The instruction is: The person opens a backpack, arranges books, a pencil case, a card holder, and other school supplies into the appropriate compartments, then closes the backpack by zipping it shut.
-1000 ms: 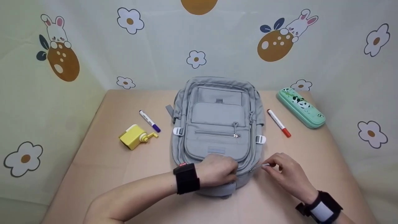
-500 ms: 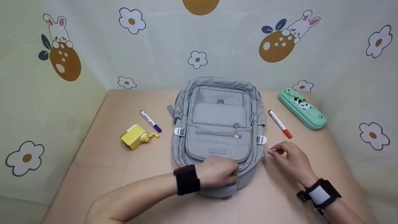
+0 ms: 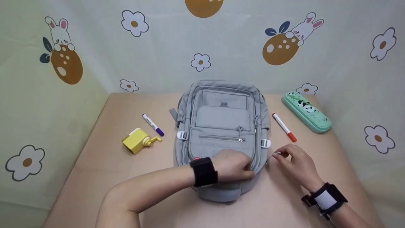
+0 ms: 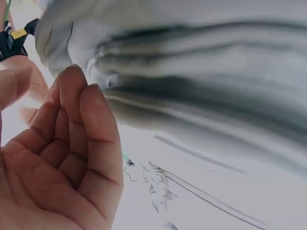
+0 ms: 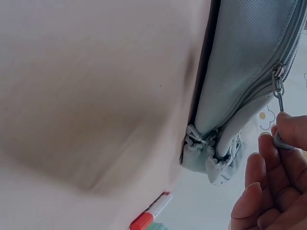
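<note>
A grey backpack (image 3: 223, 117) lies with its front up on the table. In the head view my left hand (image 3: 232, 166) is over its lower front, near the lower right zipper edge. The left wrist view shows the fingers of that left hand (image 4: 72, 153) loosely bent beside the bag's fabric, thumb apart and nothing between them. At the bag's right side, my right hand (image 3: 297, 163) pinches a zipper pull (image 3: 276, 153) between thumb and fingers. In the right wrist view the pull's cord is taut from the metal slider (image 5: 278, 76) on the side zipper.
Left of the bag lie a yellow box-shaped item with a crank (image 3: 136, 141) and a purple-capped marker (image 3: 153, 125). To the right are a red-capped marker (image 3: 284, 127) and a green panda pencil case (image 3: 306, 112). A patterned cloth (image 3: 164, 47) hangs behind the table.
My right hand has drawn the zipper pull up along the bag's right side, then paused. My left hand has left the bag's lower edge and shifted right and slightly up.
</note>
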The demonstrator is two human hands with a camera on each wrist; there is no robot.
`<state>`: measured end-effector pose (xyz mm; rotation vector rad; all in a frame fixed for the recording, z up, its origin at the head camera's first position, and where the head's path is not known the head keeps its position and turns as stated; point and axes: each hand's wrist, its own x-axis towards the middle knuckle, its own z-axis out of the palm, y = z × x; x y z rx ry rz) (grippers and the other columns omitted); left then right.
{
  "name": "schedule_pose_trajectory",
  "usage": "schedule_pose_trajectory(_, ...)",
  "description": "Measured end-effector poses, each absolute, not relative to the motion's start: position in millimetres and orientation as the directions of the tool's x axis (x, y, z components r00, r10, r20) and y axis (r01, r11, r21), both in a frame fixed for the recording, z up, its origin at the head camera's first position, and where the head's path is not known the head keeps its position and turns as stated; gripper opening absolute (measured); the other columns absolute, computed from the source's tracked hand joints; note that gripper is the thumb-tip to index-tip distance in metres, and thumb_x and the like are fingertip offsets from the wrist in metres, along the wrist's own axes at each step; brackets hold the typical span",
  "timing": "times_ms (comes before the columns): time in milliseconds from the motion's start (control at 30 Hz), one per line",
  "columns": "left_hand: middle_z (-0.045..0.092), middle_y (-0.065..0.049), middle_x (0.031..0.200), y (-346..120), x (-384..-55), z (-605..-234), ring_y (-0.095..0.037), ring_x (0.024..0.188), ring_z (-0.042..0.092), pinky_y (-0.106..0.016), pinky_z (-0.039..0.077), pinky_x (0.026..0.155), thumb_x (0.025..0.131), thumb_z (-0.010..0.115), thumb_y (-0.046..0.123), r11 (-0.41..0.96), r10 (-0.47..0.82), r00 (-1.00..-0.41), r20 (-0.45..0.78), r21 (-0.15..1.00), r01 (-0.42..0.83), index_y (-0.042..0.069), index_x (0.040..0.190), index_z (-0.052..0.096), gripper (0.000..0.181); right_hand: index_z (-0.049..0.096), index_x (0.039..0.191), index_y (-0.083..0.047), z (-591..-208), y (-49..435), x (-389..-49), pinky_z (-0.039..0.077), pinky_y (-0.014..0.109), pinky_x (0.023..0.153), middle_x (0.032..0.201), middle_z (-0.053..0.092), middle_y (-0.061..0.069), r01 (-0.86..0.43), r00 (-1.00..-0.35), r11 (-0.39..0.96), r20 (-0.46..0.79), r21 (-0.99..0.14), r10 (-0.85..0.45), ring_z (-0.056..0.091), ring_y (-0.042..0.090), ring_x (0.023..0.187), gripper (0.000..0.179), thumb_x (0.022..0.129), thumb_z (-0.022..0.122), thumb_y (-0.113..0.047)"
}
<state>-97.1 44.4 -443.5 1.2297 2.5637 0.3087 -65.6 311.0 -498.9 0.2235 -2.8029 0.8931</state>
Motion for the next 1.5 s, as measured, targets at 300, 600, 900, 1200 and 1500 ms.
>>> schedule_pose_trajectory(300,0.049,0.009,0.057,92.8,-108.8,-449.9,-0.012,0.053,0.051,-0.032,0.040,0.046,0.093,0.066,0.055,0.656,0.753,-0.639,-0.159,0.113,0.746,0.021,0.063,0.051,0.047,0.075,0.097,-0.018,-498.4,310.0,-62.9,0.045,0.026,0.067,0.088,0.065,-0.009,-0.248,-0.950,0.813,0.297,-0.527,-0.097,0.057,0.013,0.081,0.013,0.088,0.082,-0.013)
schedule_pose_trajectory(600,0.060,0.004,0.067,100.8,-111.1,-450.7,-0.015,0.062,0.059,-0.033,0.049,0.052,0.097,0.061,0.026,0.640,0.767,-0.618,-0.175,0.123,0.759,0.018,0.066,0.055,0.032,0.075,0.097,-0.019,-499.9,314.2,-64.8,0.044,0.026,0.067,0.088,0.064,-0.010,-0.245,-0.952,0.806,0.293,-0.539,-0.094,0.057,0.015,0.081,0.013,0.088,0.082,-0.013)
schedule_pose_trajectory(900,0.061,0.002,0.071,91.8,-112.1,-448.8,-0.018,0.069,0.063,-0.033,0.051,0.059,0.098,0.063,0.027,0.642,0.766,-0.620,-0.168,0.198,0.740,0.015,0.075,0.060,0.026,0.075,0.104,-0.014,-505.7,319.5,-92.1,0.043,0.036,0.075,0.092,0.066,0.000,-0.122,-0.988,0.780,0.149,-0.614,-0.037,0.055,0.021,0.085,0.012,0.092,0.077,-0.016)
schedule_pose_trajectory(1200,0.057,0.004,0.067,90.8,-112.8,-453.2,-0.017,0.064,0.059,-0.033,0.050,0.057,0.097,0.063,0.025,0.636,0.771,-0.614,-0.169,0.231,0.736,0.015,0.073,0.059,0.026,0.073,0.104,-0.008,-511.1,323.8,-134.6,0.043,0.038,0.073,0.095,0.068,0.007,-0.042,-0.993,0.787,0.111,-0.616,0.034,0.058,0.023,0.082,0.015,0.095,0.074,-0.021)
schedule_pose_trajectory(1500,0.050,0.004,0.062,88.7,-112.8,-454.7,-0.017,0.060,0.055,-0.033,0.047,0.054,0.094,0.064,0.022,0.625,0.779,-0.609,-0.151,0.261,0.735,0.017,0.066,0.050,0.031,0.071,0.099,-0.009,-510.9,322.5,-167.0,0.046,0.044,0.074,0.096,0.069,0.010,-0.009,-0.982,0.815,0.159,-0.579,0.102,0.062,0.028,0.084,0.016,0.096,0.072,-0.025)
